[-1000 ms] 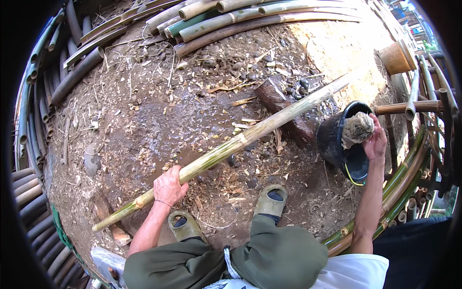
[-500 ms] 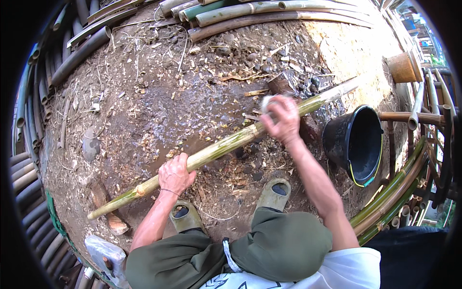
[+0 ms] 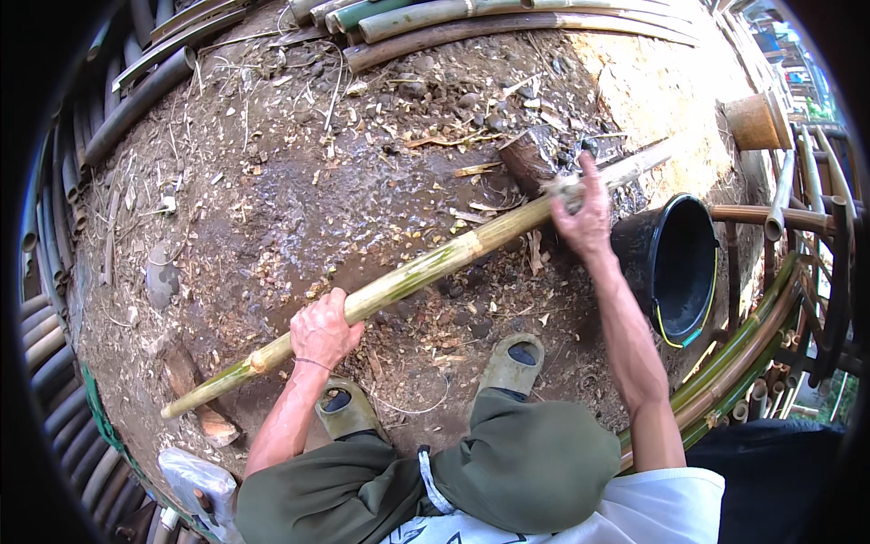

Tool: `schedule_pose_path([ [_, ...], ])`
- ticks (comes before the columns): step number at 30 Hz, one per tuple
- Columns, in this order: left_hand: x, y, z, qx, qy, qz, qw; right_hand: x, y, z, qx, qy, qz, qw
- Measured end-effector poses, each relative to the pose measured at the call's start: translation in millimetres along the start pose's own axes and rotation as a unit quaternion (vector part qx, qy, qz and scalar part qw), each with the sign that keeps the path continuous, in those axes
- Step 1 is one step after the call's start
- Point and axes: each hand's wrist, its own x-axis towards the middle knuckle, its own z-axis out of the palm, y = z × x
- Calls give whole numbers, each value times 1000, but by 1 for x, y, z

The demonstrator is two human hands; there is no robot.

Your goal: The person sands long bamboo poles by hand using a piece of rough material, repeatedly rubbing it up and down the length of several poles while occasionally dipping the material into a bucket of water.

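Note:
A long green and pale yellow bamboo pole lies slantwise before me, from lower left to upper right. My left hand is wrapped round it left of the middle. Farther up the pole, my right hand presses a small pale wad against the surface, its index finger stretched out. The wad is blurred and partly covered by the fingers, so its kind is unclear. A short log sits beneath the pole near my right hand, and a split wood piece lies under its lower left end.
A black bucket stands right of my right forearm. Bamboo poles are piled at the far edge, the left and the right. A clear plastic bag lies at lower left. Wood chips litter the dirt ground.
My right hand has moved up and right along the pole with the pale wad. The left hand keeps its grip, and the pole has barely shifted.

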Motion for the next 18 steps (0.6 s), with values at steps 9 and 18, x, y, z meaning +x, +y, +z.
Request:
schedule_pose_path([
  [9,5,-10,-13,-26,-60,-16,998,-97,-166,87,94,-137,-234,958],
  [18,0,-9,-7,7,-54,-31,998,-34,-103,60,-8,1,-118,993],
])
